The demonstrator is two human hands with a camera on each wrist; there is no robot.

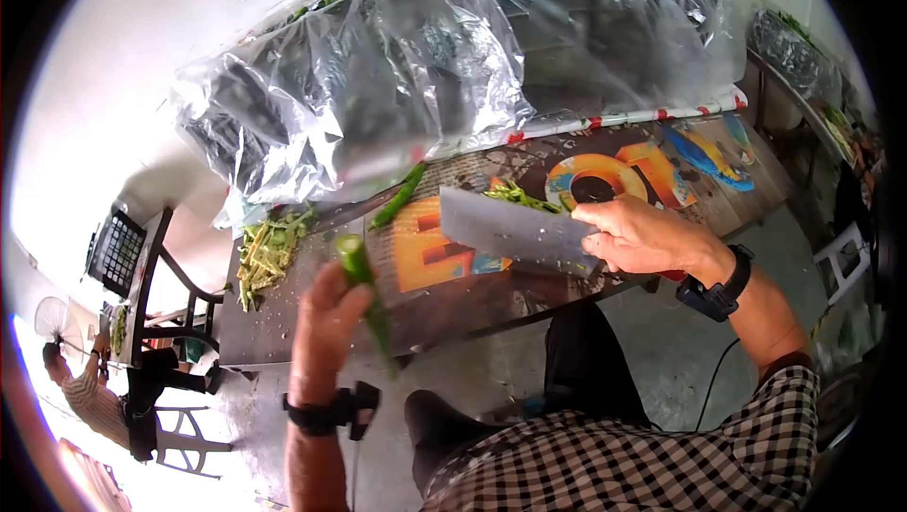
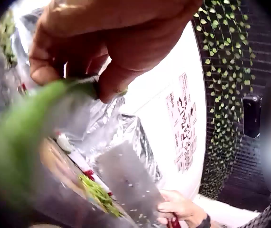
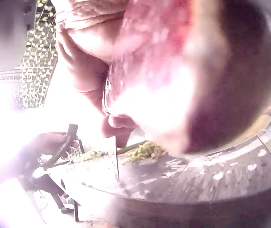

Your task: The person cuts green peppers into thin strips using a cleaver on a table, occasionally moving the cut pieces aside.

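My left hand (image 1: 326,318) grips a long green vegetable stalk (image 1: 354,262), whose pale, round end points up over the table's left part. Close up in the left wrist view, the stalk (image 2: 19,137) is bent and blurred below the fingers. A broad cleaver (image 1: 510,229) is in my right hand (image 1: 642,233), its grey blade flecked with small bits. Cut green pieces (image 1: 515,195) lie on the table just behind that blade. Between the hands, farther back, rests another long green stalk (image 1: 399,196). The cleaver's handle is mostly hidden by the fingers in the head view.
A heap of pale green strips (image 1: 266,257) lies at the left end of the printed tabletop (image 1: 444,257). Clear plastic sheeting (image 1: 378,87) covers a bulky thing along the back. At far left another person (image 1: 94,403) sits near a table with a black crate (image 1: 118,252).
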